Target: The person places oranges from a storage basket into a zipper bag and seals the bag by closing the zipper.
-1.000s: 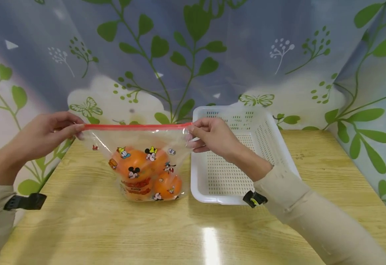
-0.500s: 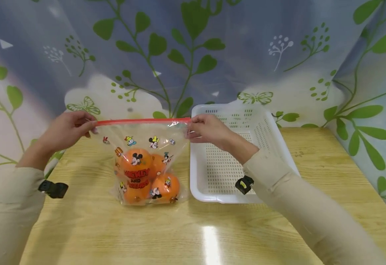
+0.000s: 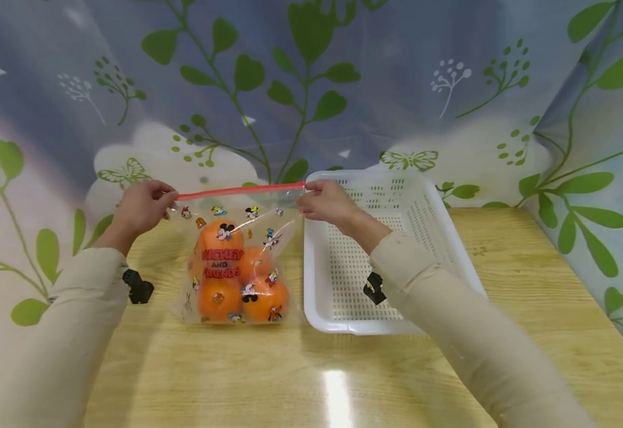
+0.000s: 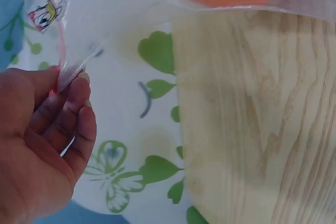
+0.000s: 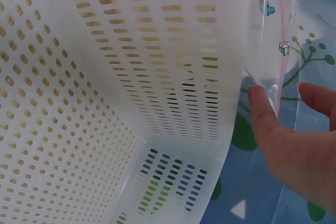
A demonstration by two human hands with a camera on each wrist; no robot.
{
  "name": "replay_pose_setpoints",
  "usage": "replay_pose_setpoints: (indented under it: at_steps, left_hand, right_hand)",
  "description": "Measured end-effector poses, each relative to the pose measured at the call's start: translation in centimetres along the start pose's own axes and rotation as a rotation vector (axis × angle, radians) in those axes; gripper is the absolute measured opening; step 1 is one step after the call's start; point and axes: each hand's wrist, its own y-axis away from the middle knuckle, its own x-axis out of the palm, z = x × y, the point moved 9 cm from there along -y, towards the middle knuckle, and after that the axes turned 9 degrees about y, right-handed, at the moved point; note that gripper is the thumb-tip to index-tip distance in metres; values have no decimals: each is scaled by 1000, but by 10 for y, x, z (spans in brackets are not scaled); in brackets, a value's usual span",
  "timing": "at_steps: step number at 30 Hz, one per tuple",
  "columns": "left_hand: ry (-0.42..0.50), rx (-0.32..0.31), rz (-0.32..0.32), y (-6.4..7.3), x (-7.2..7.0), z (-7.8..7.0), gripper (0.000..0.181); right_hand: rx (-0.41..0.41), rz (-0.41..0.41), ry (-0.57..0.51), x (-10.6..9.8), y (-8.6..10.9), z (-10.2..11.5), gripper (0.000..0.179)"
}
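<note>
A clear zip bag with a red zip strip and cartoon prints stands on the table, left of centre. Several oranges sit inside it. At the bag's left top corner my left hand pinches the zip end between thumb and fingers, which the left wrist view shows closely. My right hand is at the other top corner, above the basket's left rim. In the right wrist view, a finger of my right hand touches the bag's edge, while another digit stands apart from it.
A white perforated plastic basket stands on the wooden table, just right of the bag. Behind the table hangs a blue and white cloth with green leaves. Similar cloth covers both sides.
My left hand has moved right with its end of the zip, and the strip now slopes up to the right. The bag stands more upright. My right hand has shifted slightly left, its fingers now parted.
</note>
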Motion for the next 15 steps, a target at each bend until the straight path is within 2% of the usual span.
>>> replay_pose_setpoints:
  at_steps: [4,7,11,15]
  left_hand:
    - [1,-31,2,-3,7,8,40]
    - [-3,-58,13,-5,12,16,42]
    - [14,-95,82,-5,18,26,50]
    - [42,-85,150,-3,22,27,62]
  right_hand:
    - [-9,-8,27,1,1,-3,63]
    - [-24,-24,49,0,2,-2,60]
    - [-64,-25,54,-6,7,5,51]
    - [-109,-22,102,-21,17,10,47]
